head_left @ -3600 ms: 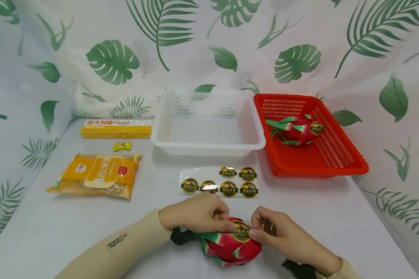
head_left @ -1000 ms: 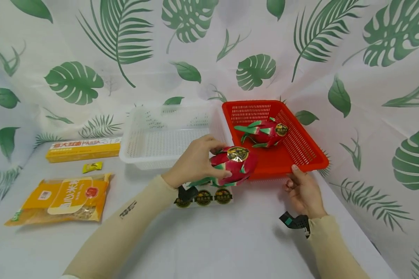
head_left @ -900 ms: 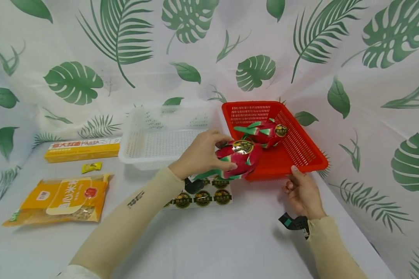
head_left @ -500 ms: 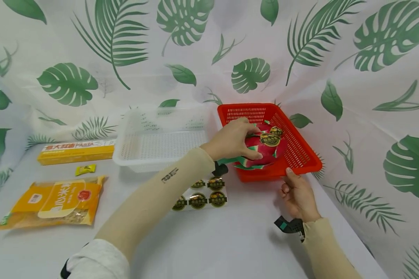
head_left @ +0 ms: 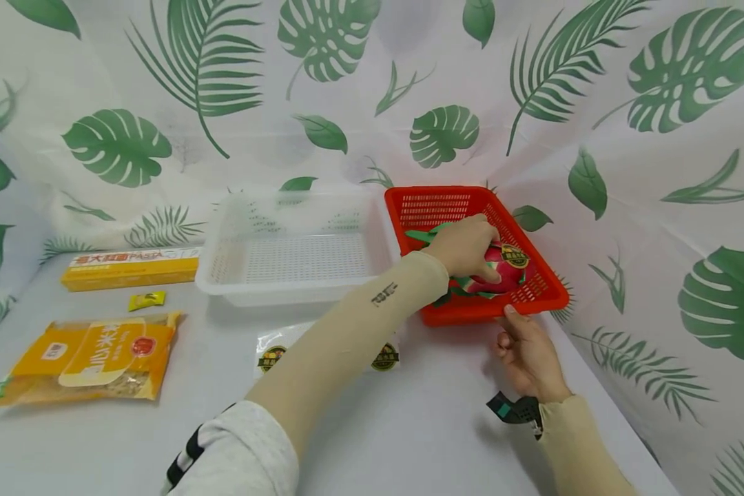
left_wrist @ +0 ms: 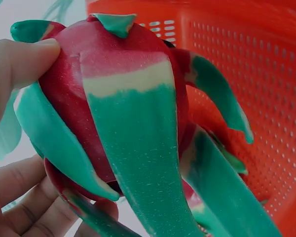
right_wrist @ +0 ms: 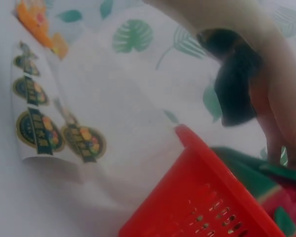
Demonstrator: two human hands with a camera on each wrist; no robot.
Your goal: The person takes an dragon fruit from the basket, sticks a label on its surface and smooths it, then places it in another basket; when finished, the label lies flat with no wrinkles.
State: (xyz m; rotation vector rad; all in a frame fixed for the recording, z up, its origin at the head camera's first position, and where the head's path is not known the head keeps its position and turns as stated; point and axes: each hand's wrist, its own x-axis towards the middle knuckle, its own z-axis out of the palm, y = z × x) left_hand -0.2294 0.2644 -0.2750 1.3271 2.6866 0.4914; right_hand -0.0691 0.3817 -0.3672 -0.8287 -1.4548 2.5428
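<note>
My left hand (head_left: 468,244) holds a red dragon fruit (head_left: 502,272) with green leaf tips low inside the red basket (head_left: 465,318). A round black-and-gold sticker (head_left: 514,255) shows on top of the fruit. In the left wrist view, the thumb and fingers wrap the side of the dragon fruit (left_wrist: 138,123), its leaves facing the camera. A second dragon fruit is mostly hidden behind the left hand; a green leaf (head_left: 418,235) sticks out. At the basket's front rim, my right hand (head_left: 530,355) grips with the thumb on top and fingers curled below.
Left of the red basket stands a white basket (head_left: 229,279). The sticker sheet (head_left: 279,337) lies partly under the left forearm in the head view. Farther left are a pasta box (head_left: 130,269), a small yellow packet (head_left: 147,300) and an orange bag (head_left: 87,362).
Both hands have left the sticker spot at the front. My left hand has carried the dragon fruit up and right into the red basket, while my right hand has taken hold of its rim.
</note>
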